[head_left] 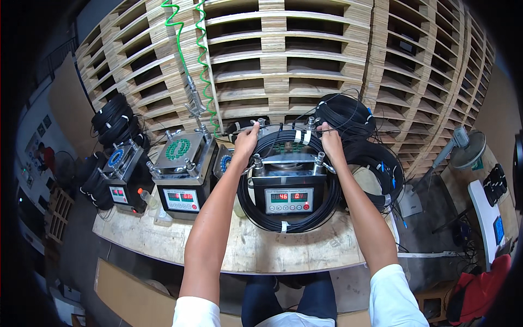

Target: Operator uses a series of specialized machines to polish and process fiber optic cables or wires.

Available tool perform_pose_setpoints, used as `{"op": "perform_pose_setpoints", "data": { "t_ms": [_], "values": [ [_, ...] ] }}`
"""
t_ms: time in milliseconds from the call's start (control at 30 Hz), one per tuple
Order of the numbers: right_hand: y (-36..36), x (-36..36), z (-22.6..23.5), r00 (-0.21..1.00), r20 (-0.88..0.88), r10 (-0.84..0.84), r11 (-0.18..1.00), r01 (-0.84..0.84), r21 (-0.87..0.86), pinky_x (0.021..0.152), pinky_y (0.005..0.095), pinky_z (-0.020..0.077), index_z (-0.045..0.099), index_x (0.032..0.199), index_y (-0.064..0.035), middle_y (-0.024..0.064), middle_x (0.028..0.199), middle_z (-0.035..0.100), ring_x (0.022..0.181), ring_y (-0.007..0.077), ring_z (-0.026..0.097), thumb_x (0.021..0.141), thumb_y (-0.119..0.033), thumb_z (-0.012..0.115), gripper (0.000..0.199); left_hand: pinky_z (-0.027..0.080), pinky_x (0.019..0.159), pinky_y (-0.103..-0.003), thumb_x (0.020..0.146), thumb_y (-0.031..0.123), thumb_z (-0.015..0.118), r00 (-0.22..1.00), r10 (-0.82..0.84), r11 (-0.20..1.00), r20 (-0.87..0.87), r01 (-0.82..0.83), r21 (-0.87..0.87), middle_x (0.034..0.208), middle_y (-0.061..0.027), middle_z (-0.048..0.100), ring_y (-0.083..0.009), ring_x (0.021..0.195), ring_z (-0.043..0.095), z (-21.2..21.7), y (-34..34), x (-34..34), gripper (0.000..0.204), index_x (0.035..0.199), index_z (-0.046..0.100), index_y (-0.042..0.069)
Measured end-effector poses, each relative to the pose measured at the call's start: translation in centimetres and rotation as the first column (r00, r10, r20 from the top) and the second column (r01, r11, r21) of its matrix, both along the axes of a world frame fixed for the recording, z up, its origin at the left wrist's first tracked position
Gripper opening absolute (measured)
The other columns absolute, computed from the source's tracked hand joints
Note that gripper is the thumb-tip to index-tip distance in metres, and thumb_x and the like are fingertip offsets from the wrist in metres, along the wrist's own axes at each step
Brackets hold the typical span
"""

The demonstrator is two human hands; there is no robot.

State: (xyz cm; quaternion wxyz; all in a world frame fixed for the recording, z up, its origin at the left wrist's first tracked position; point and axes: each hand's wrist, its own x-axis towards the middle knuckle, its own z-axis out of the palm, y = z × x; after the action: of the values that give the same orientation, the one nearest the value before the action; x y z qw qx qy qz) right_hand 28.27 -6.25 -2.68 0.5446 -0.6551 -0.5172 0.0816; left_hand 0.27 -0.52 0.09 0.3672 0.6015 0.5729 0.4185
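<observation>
The pale wooden bench [239, 262] comes nearest; over it the coil of black cable [308, 222] loops around the front machine [294, 182], its near side hanging below the lit display panel [289, 201], a white tie [284, 226] at the bottom; green connectors [287, 148] show on the machine's top, inside the loop. The coil is already around the machine and bundled — that much looks done; the work there seems unfinished, as neither hand is clear of it; whether the connectors are locked down, I cannot tell. The left hand [247, 140] and the right hand [331, 143] are curled at the coil's far side, near the rear posts; whether they grip cable or post is unclear. Farther off lie more black coils [343, 115], then stacked wooden pallets [275, 60].
</observation>
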Motion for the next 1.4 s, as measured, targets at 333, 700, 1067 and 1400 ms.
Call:
{"op": "perform_pose_setpoints", "data": {
  "t_ms": [333, 700, 1067, 1400],
  "values": [
    [-0.4, -0.2, 0.6, 0.998, -0.07, 0.002, 1.0, -0.003, -0.014, 0.083, 0.0437, 0.0485, 0.069, 0.106, -0.0011, 0.0216, 0.094, 0.067, 0.091, 0.0375, 0.063, 0.104, -0.043, 0.035, 0.055, 0.044, 0.097, -0.038, 0.093, 0.061, 0.051, 0.998, -0.058, 0.998, 0.036, 0.059, -0.032, 0.118, -0.0225, 0.067, -0.0348, 0.115, 0.062, 0.3, -0.1, 0.1, 0.069, 0.12, 0.067, 0.0],
    [-0.1, 0.0, 0.1, 1.0, -0.027, 0.001, 1.0, -0.001, 0.001, 0.074, 0.0402, 0.0504, 0.072, 0.1, -0.0016, 0.0189, 0.08, 0.069, 0.074, 0.0289, 0.067, 0.104, -0.045, 0.036, 0.056, 0.043, 0.1, -0.039, 0.092, 0.063, 0.049, 0.999, -0.036, 0.999, -0.005, 0.036, -0.019, 0.123, -0.0238, 0.065, -0.0368, 0.118, 0.06, 0.2, -0.1, -0.1, 0.069, 0.122, 0.067, 0.004],
    [-1.1, -0.3, 1.6, 0.995, -0.104, 0.015, 0.995, -0.024, -0.093, 0.09, 0.051, 0.0467, 0.068, 0.105, -0.0001, 0.0292, 0.104, 0.066, 0.107, 0.0488, 0.058, 0.104, -0.037, 0.034, 0.05, 0.044, 0.098, -0.039, 0.092, 0.062, 0.051, 0.996, -0.074, 0.997, 0.042, 0.075, -0.025, 0.119, -0.0248, 0.066, -0.0352, 0.115, 0.062, -0.4, 0.6, 0.1, 0.07, 0.119, 0.067, -0.001],
    [-1.5, -0.9, 1.8, 0.994, -0.094, 0.063, 0.992, -0.072, -0.103, 0.09, 0.0493, 0.0472, 0.071, 0.099, -0.0013, 0.0278, 0.101, 0.067, 0.105, 0.0474, 0.06, 0.104, -0.035, 0.035, 0.049, 0.045, 0.096, -0.037, 0.093, 0.059, 0.052, 0.996, -0.065, 0.998, 0.057, 0.066, -0.021, 0.116, -0.0242, 0.067, -0.034, 0.113, 0.063, -0.2, 0.2, -0.3, 0.066, 0.116, 0.068, -0.001]
  ]
}}
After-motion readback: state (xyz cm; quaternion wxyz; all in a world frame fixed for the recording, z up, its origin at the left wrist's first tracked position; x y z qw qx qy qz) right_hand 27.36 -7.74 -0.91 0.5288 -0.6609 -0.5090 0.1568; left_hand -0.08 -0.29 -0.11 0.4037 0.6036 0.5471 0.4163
